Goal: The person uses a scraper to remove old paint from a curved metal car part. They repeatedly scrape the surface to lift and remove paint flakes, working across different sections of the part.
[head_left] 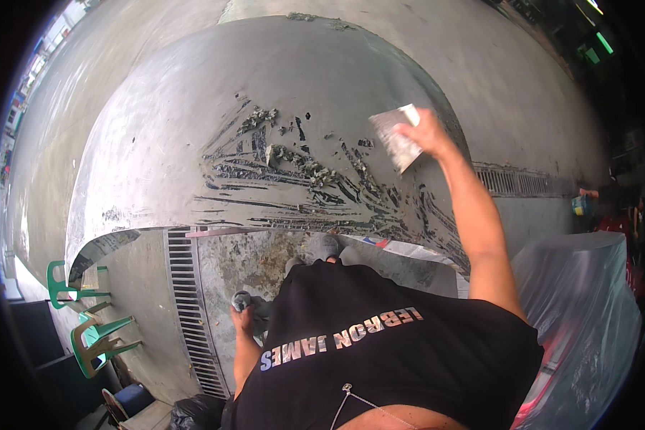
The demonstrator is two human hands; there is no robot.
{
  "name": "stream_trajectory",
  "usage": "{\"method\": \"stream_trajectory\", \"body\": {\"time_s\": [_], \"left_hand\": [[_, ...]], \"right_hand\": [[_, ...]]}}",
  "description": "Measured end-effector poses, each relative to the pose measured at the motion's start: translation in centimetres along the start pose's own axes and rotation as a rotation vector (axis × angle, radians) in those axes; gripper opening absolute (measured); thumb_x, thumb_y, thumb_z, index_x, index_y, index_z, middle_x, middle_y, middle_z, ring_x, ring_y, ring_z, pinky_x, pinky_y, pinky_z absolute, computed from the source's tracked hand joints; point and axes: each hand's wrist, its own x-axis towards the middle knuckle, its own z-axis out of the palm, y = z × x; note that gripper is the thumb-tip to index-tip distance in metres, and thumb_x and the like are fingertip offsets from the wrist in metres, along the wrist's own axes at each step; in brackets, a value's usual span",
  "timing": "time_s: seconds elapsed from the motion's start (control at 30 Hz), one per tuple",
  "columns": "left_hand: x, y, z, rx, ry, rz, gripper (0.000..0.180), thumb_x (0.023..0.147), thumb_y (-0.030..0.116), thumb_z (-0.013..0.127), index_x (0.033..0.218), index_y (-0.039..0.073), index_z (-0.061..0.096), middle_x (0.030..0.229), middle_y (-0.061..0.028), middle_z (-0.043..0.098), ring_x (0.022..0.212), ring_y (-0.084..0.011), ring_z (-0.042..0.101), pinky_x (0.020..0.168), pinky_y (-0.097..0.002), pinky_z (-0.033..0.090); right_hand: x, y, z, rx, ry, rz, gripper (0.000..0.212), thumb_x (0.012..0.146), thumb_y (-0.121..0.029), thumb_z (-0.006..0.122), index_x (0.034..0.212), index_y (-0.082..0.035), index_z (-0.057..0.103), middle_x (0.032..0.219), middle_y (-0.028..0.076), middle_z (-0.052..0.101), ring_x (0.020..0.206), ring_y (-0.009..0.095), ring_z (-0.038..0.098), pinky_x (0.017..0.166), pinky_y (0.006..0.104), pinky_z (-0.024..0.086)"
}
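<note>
- Looks partway along, judging by the grey curved panel [215,64] across the upper middle of the frame.
- Done, apparently: shows dark scraped streaks [244,172] through the panel's middle and along its lower edge, densest from centre toward lower right.
- Left, apparently: shows mostly smooth grey over the upper part and left side, with few marks. Probably needs many more passes there.
- Grips a flat, pale scraper [393,135] in the right hand [426,134], right of centre, over the panel. Too blurred to tell blade contact.
- Seems to close the left hand [242,317] around a grey lump [242,298], left of lower centre, apart from the panel. Cannot tell exactly what kind of thing.
- Carries loose crumbly clumps [315,173] on the streaks near centre, plus more at the panel's top rim. Likely needs clearing off as well.
- Room: includes a slotted floor grate [185,287] at lower left, another at right, green plastic chairs [97,344] at far lower left, a black bag [197,413] at the bottom.
- Also includes clear plastic sheeting [588,279] at lower right and a blue-green container [580,206] at far right, near what looks like another person's hand [589,193].
</note>
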Motion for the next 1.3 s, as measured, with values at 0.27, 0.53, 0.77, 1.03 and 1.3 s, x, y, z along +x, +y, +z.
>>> {"method": "stream_trajectory", "body": {"time_s": [0.27, 0.53, 0.77, 1.03, 1.3], "left_hand": [[0.1, -1.5, -0.1, 0.024, -0.049, 0.062, 0.059, 0.072, 0.011, 0.079, 0.128, 0.002, 0.059, 0.115, -0.0122, 0.07, 0.105, -0.0272, 0.067, 0.093, -0.0392, 0.053], [1.2, -2.3, 0.5, 0.082, 0.042, 0.03, 0.06, 0.072, 0.013, 0.081, 0.126, 0.001, 0.059, 0.113, -0.0163, 0.071, 0.103, -0.0284, 0.068, 0.091, -0.0411, 0.054], [2.5, -2.9, 0.7, 0.108, 0.054, -0.004, 0.064, 0.068, 0.023, 0.086, 0.124, 0.002, 0.063, 0.116, -0.0196, 0.071, 0.111, -0.0363, 0.068, 0.097, -0.0448, 0.052], [1.6, -0.6, 1.0, 0.08, 0.072, -0.039, 0.065, 0.069, 0.021, 0.084, 0.127, 0.002, 0.062, 0.119, -0.0193, 0.071, 0.114, -0.0349, 0.068, 0.097, -0.0434, 0.052], [-0.1, -1.1, 0.1, 0.088, 0.083, 0.079, 0.06, 0.07, 0.016, 0.083, 0.125, 0.002, 0.063, 0.116, -0.0167, 0.072, 0.108, -0.032, 0.069, 0.093, -0.0425, 0.054]], "right_hand": [[0.2, -3.1, 1.2, -0.125, -0.015, -0.038, 0.034, 0.086, -0.02, 0.081, 0.111, 0.001, 0.073, 0.1, 0.016, 0.079, 0.092, 0.026, 0.076, 0.083, 0.0399, 0.058], [1.0, -3.5, 1.1, -0.135, -0.089, -0.053, 0.031, 0.085, -0.022, 0.082, 0.108, -0.002, 0.074, 0.096, 0.015, 0.079, 0.086, 0.024, 0.075, 0.081, 0.039, 0.058], [1.0, -3.7, 0.6, -0.073, -0.214, 0.041, 0.028, 0.086, -0.018, 0.081, 0.106, -0.001, 0.073, 0.089, 0.01, 0.077, 0.079, 0.02, 0.072, 0.077, 0.0354, 0.059], [1.5, -5.3, 0.5, -0.105, -0.265, 0.014, 0.03, 0.085, -0.018, 0.081, 0.11, -0.003, 0.074, 0.098, 0.011, 0.079, 0.085, 0.019, 0.074, 0.08, 0.0367, 0.06], [3.7, -4.2, 2.2, -0.057, -0.239, -0.102, 0.031, 0.085, -0.024, 0.081, 0.107, -0.004, 0.074, 0.092, 0.013, 0.079, 0.082, 0.022, 0.074, 0.08, 0.0397, 0.059]]}}
